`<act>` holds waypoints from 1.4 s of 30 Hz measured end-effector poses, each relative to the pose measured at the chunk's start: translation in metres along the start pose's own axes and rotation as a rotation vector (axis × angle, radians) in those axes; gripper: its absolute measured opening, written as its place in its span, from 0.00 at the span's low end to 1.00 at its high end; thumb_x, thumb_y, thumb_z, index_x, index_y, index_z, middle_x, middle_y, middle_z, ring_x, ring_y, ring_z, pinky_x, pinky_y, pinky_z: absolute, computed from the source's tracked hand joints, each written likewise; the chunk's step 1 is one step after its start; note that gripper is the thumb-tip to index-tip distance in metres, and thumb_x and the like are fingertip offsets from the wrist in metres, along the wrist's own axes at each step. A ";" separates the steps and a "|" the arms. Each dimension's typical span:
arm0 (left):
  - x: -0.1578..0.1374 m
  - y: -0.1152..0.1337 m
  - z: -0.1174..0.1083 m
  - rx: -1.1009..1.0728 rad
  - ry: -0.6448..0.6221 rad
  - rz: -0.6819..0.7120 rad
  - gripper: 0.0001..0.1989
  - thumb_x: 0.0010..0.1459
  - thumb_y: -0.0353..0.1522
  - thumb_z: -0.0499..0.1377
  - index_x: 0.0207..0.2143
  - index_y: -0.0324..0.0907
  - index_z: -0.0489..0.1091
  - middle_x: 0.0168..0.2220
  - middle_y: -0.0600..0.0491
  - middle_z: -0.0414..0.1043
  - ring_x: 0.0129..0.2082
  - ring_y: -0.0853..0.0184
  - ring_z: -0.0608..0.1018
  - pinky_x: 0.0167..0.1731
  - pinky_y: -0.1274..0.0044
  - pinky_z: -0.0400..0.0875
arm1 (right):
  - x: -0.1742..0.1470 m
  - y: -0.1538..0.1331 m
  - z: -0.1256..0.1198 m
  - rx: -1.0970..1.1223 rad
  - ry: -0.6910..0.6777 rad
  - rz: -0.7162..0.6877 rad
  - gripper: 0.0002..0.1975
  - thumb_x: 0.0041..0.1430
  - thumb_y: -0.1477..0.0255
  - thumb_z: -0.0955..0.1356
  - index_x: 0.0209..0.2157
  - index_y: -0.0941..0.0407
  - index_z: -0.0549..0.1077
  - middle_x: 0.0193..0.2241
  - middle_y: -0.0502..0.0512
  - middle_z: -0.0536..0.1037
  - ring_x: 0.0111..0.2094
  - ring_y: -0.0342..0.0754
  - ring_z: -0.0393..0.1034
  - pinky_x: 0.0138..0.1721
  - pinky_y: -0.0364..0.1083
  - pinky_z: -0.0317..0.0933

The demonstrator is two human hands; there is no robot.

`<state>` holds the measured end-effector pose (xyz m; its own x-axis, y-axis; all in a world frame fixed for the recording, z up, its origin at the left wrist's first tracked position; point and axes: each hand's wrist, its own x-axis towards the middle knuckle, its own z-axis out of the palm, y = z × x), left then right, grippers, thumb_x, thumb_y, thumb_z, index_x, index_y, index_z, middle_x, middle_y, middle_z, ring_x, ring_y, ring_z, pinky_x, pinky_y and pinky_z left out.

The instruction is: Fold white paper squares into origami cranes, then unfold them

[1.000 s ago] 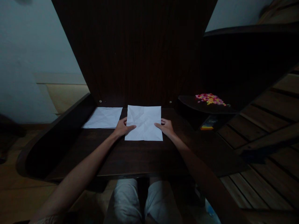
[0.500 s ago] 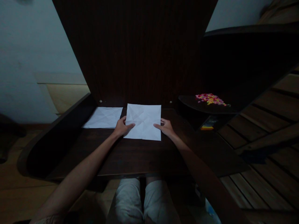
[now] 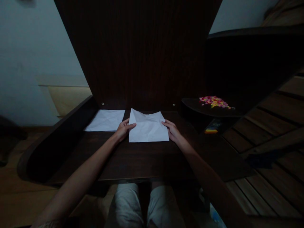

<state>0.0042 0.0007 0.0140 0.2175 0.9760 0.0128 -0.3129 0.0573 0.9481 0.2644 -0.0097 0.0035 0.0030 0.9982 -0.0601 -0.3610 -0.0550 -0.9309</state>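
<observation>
A creased white sheet of paper (image 3: 148,129) is held up over the dark wooden desk (image 3: 142,161). My left hand (image 3: 123,129) pinches its left edge, thumb on the near face and fingers behind. At the right edge, my right hand (image 3: 173,129) grips it the same way. The sheet's far edge dips in the middle, with its two far corners raised. Just left of my left hand lies more creased white paper (image 3: 105,119), flat on the desk and seemingly stacked.
Small pink, red and yellow pieces (image 3: 215,102) are heaped on a curved corner shelf (image 3: 193,104) at right. Under it sits a small yellow-orange item (image 3: 211,130). A raised side panel (image 3: 59,139) bounds the desk at left, and a tall dark back panel (image 3: 142,57) rises behind.
The held sheet was nearly flat; now its far edge sags in the middle and its far corners stick up. Both hands keep hold, and the right one has shifted slightly rightward.
</observation>
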 end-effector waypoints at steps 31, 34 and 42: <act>0.003 0.006 -0.004 0.248 0.018 0.091 0.43 0.41 0.33 0.68 0.59 0.46 0.55 0.53 0.43 0.68 0.42 0.60 0.77 0.39 0.69 0.74 | -0.004 0.000 0.004 0.039 -0.028 -0.030 0.12 0.39 0.72 0.74 0.31 0.57 0.76 0.34 0.56 0.81 0.38 0.55 0.75 0.44 0.52 0.68; 0.002 0.003 -0.007 0.504 0.071 0.211 0.40 0.42 0.36 0.68 0.58 0.45 0.58 0.59 0.42 0.60 0.46 0.58 0.75 0.44 0.66 0.71 | -0.003 0.001 0.004 0.054 -0.006 -0.047 0.12 0.40 0.72 0.74 0.31 0.56 0.76 0.34 0.56 0.81 0.39 0.54 0.75 0.45 0.52 0.68; -0.011 0.001 0.003 1.029 -0.135 0.411 0.37 0.46 0.44 0.65 0.59 0.46 0.61 0.61 0.46 0.60 0.61 0.53 0.61 0.60 0.62 0.52 | -0.004 0.003 0.008 0.034 -0.051 -0.084 0.15 0.38 0.68 0.76 0.32 0.56 0.75 0.33 0.55 0.81 0.38 0.53 0.75 0.45 0.51 0.68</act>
<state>0.0044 -0.0102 0.0156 0.3917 0.8463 0.3611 0.5170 -0.5271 0.6744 0.2562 -0.0137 0.0033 -0.0131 0.9992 0.0366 -0.3928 0.0285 -0.9192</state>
